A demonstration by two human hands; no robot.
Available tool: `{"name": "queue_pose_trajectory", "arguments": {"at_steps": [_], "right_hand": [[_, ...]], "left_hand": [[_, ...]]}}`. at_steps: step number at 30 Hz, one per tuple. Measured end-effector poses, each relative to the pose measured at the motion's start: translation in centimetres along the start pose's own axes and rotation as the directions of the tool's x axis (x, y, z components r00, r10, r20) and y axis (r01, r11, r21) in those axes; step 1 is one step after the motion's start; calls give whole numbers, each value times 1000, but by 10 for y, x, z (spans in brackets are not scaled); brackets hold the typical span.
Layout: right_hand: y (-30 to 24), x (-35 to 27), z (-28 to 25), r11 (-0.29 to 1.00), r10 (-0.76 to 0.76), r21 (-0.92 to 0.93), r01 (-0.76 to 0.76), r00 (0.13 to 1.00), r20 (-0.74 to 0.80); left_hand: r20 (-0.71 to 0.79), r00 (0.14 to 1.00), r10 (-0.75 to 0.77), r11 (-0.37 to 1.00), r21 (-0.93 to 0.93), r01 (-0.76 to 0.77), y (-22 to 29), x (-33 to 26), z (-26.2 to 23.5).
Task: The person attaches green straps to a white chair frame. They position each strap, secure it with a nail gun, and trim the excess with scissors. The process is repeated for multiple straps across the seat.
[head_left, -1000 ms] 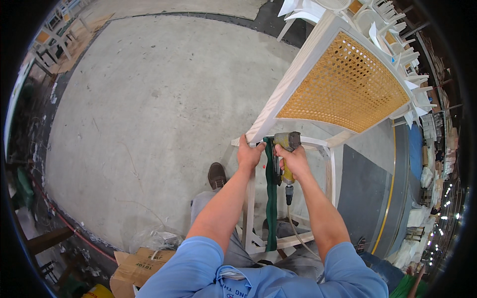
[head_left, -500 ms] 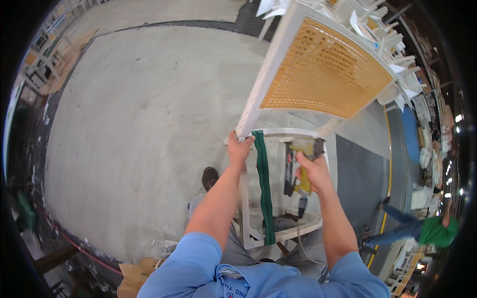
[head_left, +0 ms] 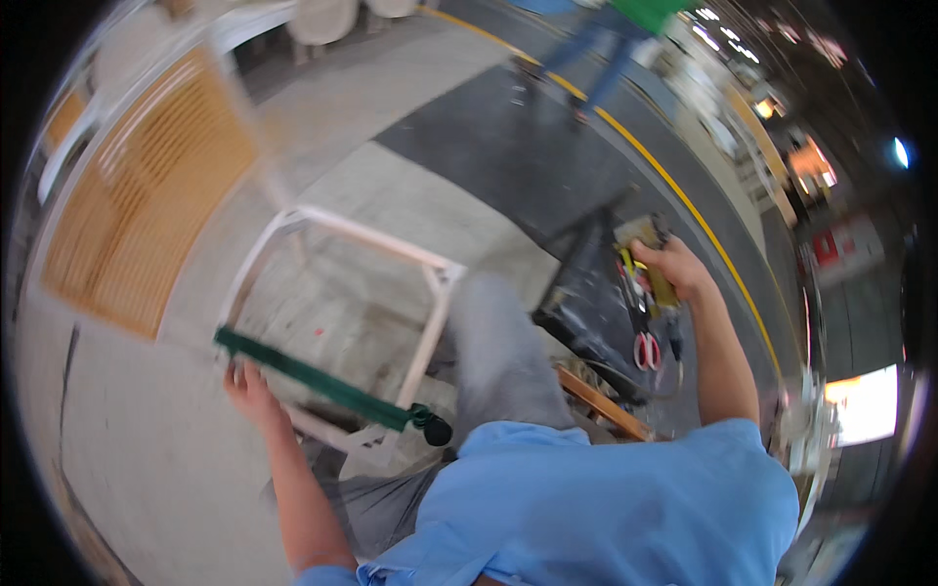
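A white wooden chair frame [head_left: 352, 244] with an open seat stands in front of me, its woven cane back [head_left: 137, 225] at the left. A green webbing strap [head_left: 322, 386] runs across the seat frame. My left hand [head_left: 249, 391] grips the frame's near rail at the strap's left end. Out to the right, my right hand [head_left: 674, 269] is closed on a yellowish power tool [head_left: 645, 259], held over a dark stand [head_left: 586, 293]. The picture is motion-blurred.
Red-handled scissors [head_left: 645, 350] hang on the dark stand. A wooden bar [head_left: 601, 400] lies below it. A yellow line [head_left: 684, 195] crosses the dark floor at the right. Another person's legs [head_left: 596, 59] stand at the top. White chairs [head_left: 332, 20] sit at the back.
My view has swung to the right. My right hand has carried the tool away from the chair frame toward the dark stand. My left hand stays on the frame by the strap.
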State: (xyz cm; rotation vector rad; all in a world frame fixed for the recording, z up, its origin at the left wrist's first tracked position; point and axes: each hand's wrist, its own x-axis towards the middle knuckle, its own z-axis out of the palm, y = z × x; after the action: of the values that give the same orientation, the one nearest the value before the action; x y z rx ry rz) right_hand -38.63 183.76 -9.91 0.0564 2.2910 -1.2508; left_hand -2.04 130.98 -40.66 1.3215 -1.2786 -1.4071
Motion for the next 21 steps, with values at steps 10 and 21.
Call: {"name": "queue_pose_trajectory", "arguments": {"at_steps": [10,21], "right_hand": [[172,81,-47,844,275,434,-314,950,150],[180,108,-84,589,-168,-800,-114,951,-260]], "left_hand": [[640,573,-511,443,-376,814,-16,-112,47],[489,481,-727,374,-306,876,-2,-266,36]]}}
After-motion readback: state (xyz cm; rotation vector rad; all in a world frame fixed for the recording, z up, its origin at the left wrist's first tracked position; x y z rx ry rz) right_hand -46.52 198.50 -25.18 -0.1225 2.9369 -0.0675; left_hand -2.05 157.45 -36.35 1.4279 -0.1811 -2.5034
